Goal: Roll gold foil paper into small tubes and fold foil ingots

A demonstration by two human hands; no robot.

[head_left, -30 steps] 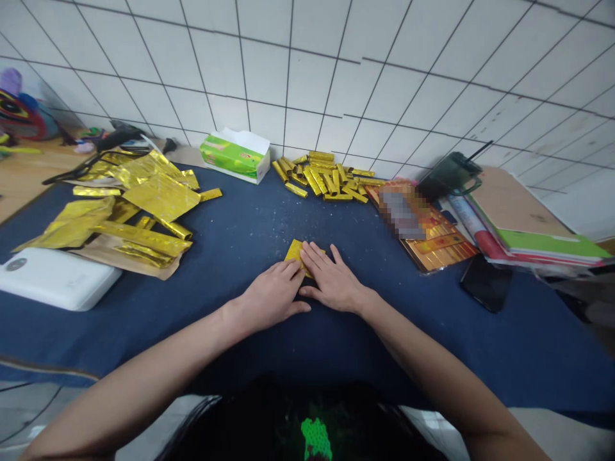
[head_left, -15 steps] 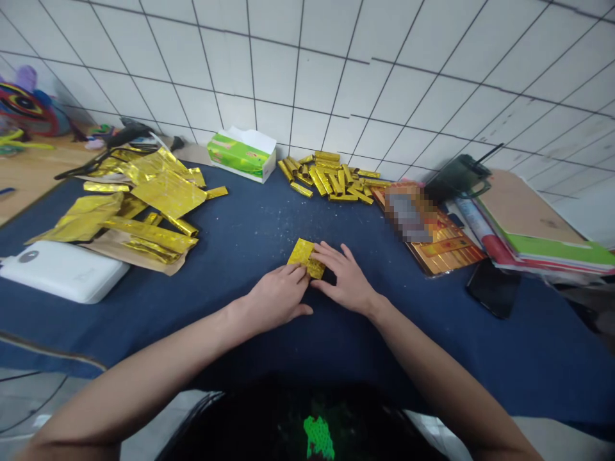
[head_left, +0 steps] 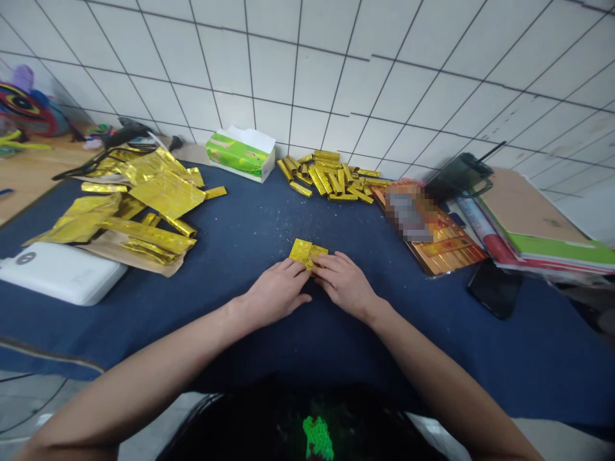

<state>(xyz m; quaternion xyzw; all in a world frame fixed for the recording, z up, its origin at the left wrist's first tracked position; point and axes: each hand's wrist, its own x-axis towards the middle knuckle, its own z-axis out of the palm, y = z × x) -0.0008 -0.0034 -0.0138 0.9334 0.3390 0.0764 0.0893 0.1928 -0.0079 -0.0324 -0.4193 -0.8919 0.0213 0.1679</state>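
Observation:
A small sheet of gold foil paper (head_left: 301,249) lies on the blue cloth in front of me, with a fold line across its middle. My left hand (head_left: 275,292) holds its near left part under closed, pressed-down fingertips, thumb lower and apart. On the near right part rests my right hand (head_left: 350,285), its fingers together and bent onto the paper. Both sets of fingertips almost meet at the fold and hide the near edge. Beyond the hands, against the wall, is a pile of rolled gold paper tubes (head_left: 331,181).
Loose gold foil sheets (head_left: 168,193) and a white power bank (head_left: 67,272) lie left. A green tissue pack (head_left: 240,153) stands by the tiled wall. To the right are an orange-gold packet (head_left: 451,246), a dark cup (head_left: 456,176), stacked books (head_left: 533,211) and a black phone (head_left: 494,288).
My right hand has drawn its spread fingers together and bent them onto the paper's right part. The left hand stays nearly in place, pressing the paper.

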